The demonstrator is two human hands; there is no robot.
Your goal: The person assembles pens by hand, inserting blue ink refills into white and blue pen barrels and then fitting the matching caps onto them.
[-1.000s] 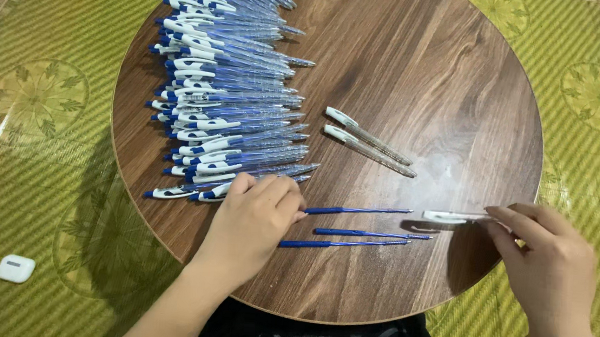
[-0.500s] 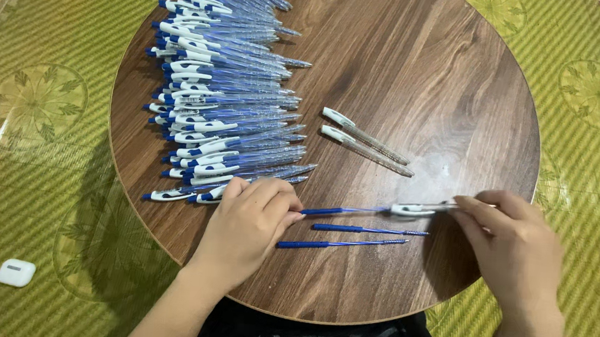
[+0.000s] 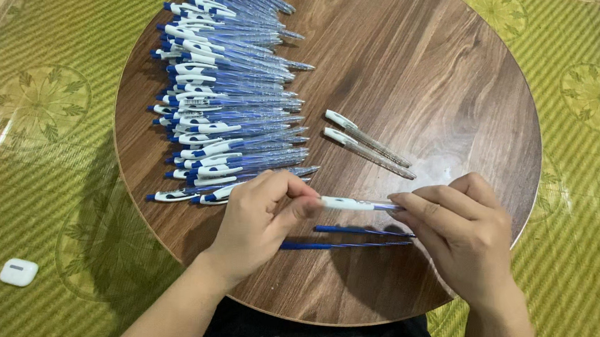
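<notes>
Nearest, two blue refills lie parallel on the round counter, within easy reach. Just above them both hands hold one pen level: the left hand has its fingers pinched on the white end, the right hand has its fingers closed on the tip end. Beyond lie two clear barrels; farther left, a fanned row of finished pens.

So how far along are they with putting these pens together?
Mostly done, it seems: a big pile of finished pens covers the table's left side. In hand: the left hand and right hand hold one pen. Left: two blue refills and two clear barrels.
</notes>
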